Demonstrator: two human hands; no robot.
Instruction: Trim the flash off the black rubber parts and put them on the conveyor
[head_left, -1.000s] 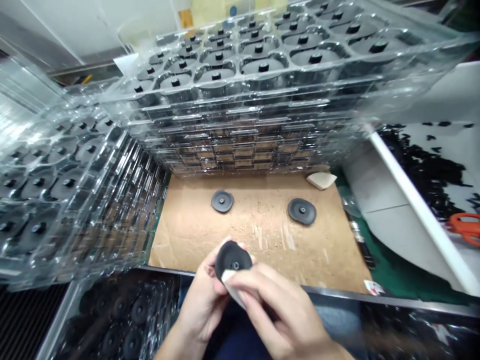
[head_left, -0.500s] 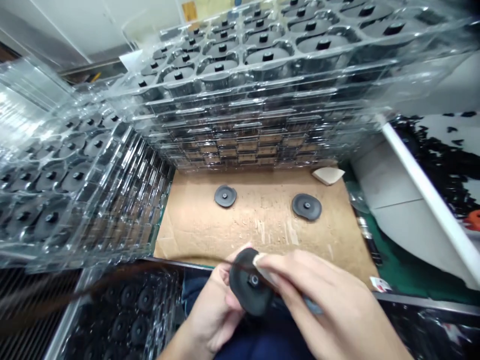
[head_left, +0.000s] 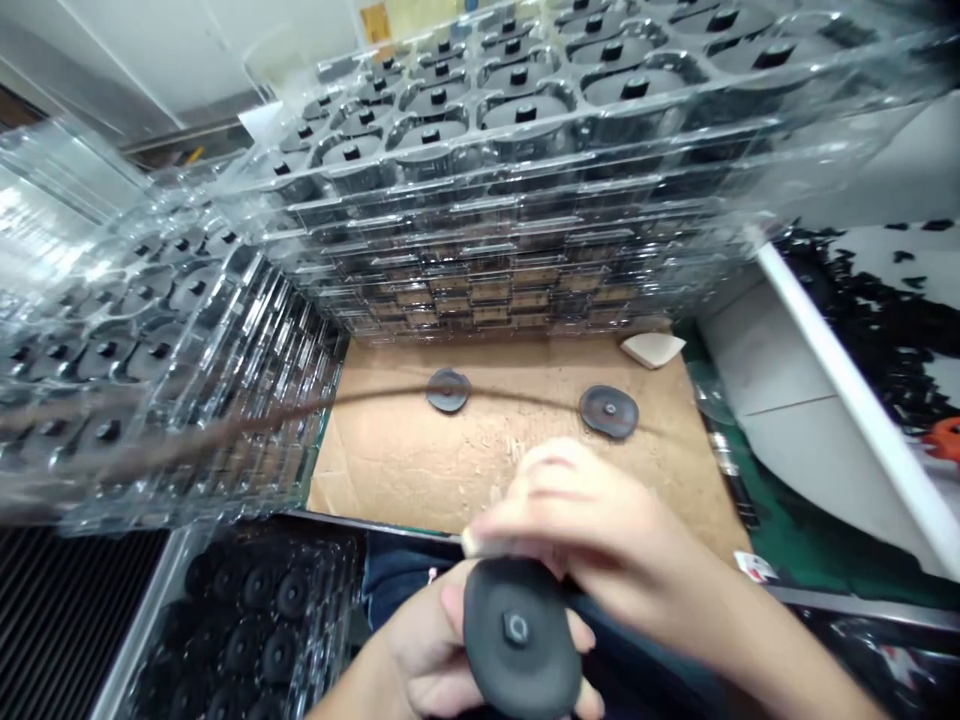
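Observation:
My left hand [head_left: 439,640] is closed around a black rubber disc [head_left: 525,665] with a small raised hub in its middle, low in the view and close to me. The disc is tilted so that its hub side faces the camera. Just above its upper edge is my right hand [head_left: 577,510], smeared by motion, its fingers bent together. A pale tip shows at its fingers, but I cannot make out what they hold. Two similar discs, one on the left [head_left: 448,391] and one on the right [head_left: 609,411], lie apart on the cardboard sheet [head_left: 390,450].
Stacked clear plastic trays [head_left: 480,200] of black discs rise behind the cardboard, with another stack [head_left: 247,370] at left. A lower tray [head_left: 247,640] holds more discs. A folded white paper piece [head_left: 652,349] lies at the back right. Small black parts [head_left: 885,320] fill a white-edged bin.
My left hand has brought the disc lower and closer to me. My right hand has moved up from the disc's face to above its edge. A blurred brown strand has swung upward across the view.

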